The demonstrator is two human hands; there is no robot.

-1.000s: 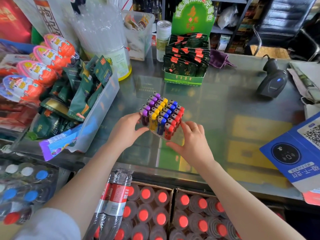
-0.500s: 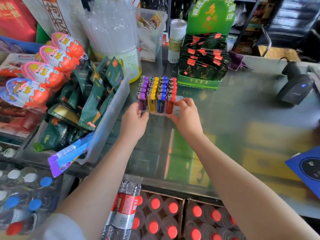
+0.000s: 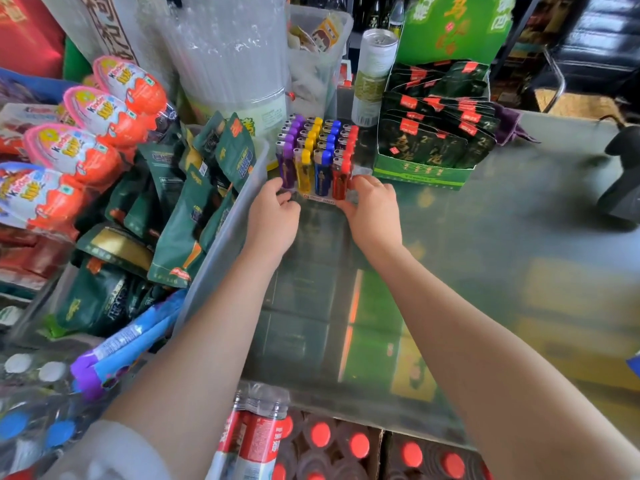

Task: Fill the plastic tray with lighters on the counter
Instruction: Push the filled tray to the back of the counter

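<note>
**Full tray of lighters being seated at the back of the counter**

The plastic tray (image 3: 325, 199) stands on the glass counter (image 3: 485, 271) toward its far edge, in the gap between a clear bin of green snack packets (image 3: 221, 237) on the left and a green display box of dark sachets (image 3: 422, 173) on the right. The lighters (image 3: 317, 150) stand upright in it in four colour rows: purple, yellow, blue and red, left to right. No empty slot shows from this angle, so the filling itself looks done.

The left hand (image 3: 273, 216) sits at the tray's near left corner, its fingers curled together against the purple row and the tray's edge. The right hand (image 3: 372, 209) is at the near right corner, fingers bent and pressed to the red row and the tray's rim. Both hands touch the tray; whether they pinch it or only push it I cannot tell.

The step in hand appears to be positioning the filled tray. The next move likely calls for squaring it between its neighbours without tipping the upright lighters, then releasing both hands gently.
</note>
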